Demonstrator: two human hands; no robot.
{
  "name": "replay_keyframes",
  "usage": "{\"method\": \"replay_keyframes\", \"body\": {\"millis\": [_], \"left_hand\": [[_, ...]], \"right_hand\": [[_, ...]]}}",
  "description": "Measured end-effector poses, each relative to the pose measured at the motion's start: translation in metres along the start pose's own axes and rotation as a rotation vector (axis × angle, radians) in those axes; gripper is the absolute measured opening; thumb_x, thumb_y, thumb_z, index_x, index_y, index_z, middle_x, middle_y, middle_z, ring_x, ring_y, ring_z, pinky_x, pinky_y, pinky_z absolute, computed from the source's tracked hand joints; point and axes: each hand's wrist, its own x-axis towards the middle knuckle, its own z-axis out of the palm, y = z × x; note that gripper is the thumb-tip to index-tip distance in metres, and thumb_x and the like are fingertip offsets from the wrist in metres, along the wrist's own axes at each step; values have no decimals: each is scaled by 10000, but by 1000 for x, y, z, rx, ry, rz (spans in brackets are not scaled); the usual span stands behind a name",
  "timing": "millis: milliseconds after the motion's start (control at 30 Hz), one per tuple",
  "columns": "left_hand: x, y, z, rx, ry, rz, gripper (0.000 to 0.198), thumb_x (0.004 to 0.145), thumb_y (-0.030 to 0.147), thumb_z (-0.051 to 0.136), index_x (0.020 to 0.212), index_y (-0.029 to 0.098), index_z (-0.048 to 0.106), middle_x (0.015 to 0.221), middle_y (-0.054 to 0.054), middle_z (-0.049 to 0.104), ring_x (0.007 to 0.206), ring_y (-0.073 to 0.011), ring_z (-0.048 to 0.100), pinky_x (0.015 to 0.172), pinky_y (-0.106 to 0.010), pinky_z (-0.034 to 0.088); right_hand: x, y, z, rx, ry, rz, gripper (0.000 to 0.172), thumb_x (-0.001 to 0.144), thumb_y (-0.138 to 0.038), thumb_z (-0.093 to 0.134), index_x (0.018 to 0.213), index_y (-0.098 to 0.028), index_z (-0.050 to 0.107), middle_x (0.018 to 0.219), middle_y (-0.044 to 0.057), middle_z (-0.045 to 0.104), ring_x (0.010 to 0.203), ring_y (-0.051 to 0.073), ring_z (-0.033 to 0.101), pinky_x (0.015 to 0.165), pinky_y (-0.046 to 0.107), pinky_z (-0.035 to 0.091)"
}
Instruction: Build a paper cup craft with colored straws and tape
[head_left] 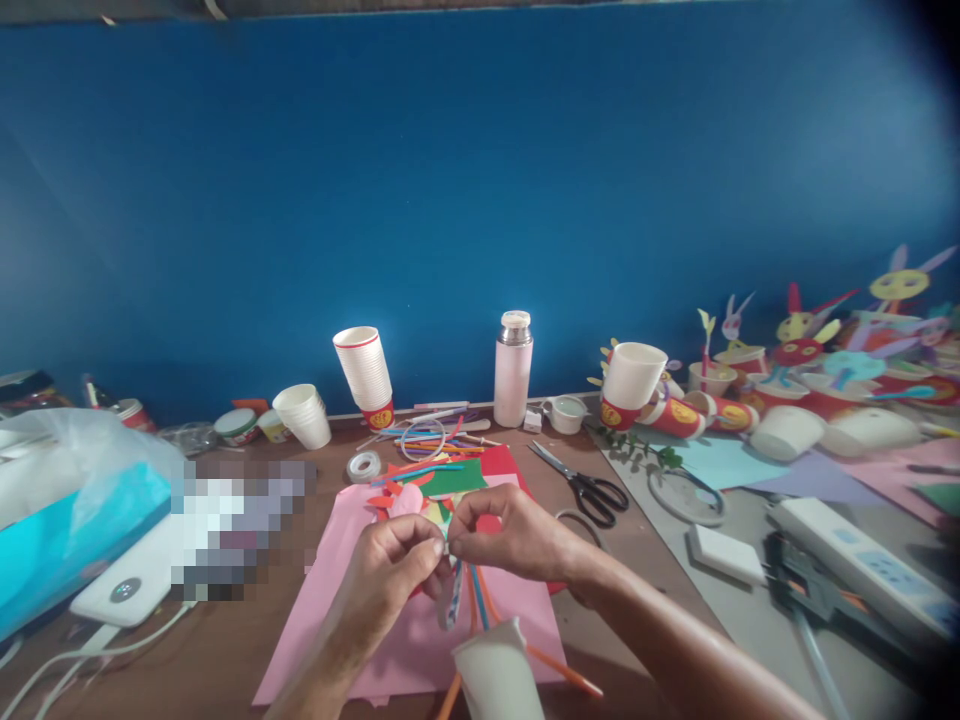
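Observation:
My left hand [401, 565] and my right hand [499, 530] meet fingertip to fingertip over a pink paper sheet [337, 600]. Both hands are pinched closed on something too small to make out. A short patterned strip [454, 595] hangs just below the fingers. Beneath the hands lie blue and orange pipe-like strips [480, 598], and a white paper cup [498, 672] lies at the near edge of the sheet. Cut paper pieces in red, green and pink [406, 502] are behind the fingers, partly hidden by them.
Black scissors [592, 495] lie right of the sheet, a tape roll [364, 466] left. Behind stand stacked cups [364, 370] and a pink bottle [513, 380]. To the right are a glue gun [817, 590], a power strip [862, 560] and several paper-cup figures [799, 350]. A plastic bag [82, 490] is left.

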Motion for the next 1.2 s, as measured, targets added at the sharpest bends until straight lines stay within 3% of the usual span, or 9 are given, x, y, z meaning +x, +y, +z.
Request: {"method": "replay_keyframes", "body": {"millis": [667, 1200], "left_hand": [[2, -6, 0, 27, -52, -11, 142, 711, 201, 530, 610, 137, 607, 536, -22, 627, 453, -125, 553, 467, -238, 441], [5, -7, 3, -18, 25, -19, 96, 640, 190, 578, 558, 141, 580, 464, 10, 595, 408, -100, 514, 438, -214, 411]], "right_hand": [[-3, 3, -4, -123, -24, -21, 75, 709, -155, 547, 674, -155, 613, 681, -24, 617, 657, 94, 549, 618, 182, 418], [-2, -2, -2, -144, 0, -41, 65, 704, -136, 553, 691, -165, 610, 679, -35, 602, 671, 90, 545, 636, 175, 409]]}}
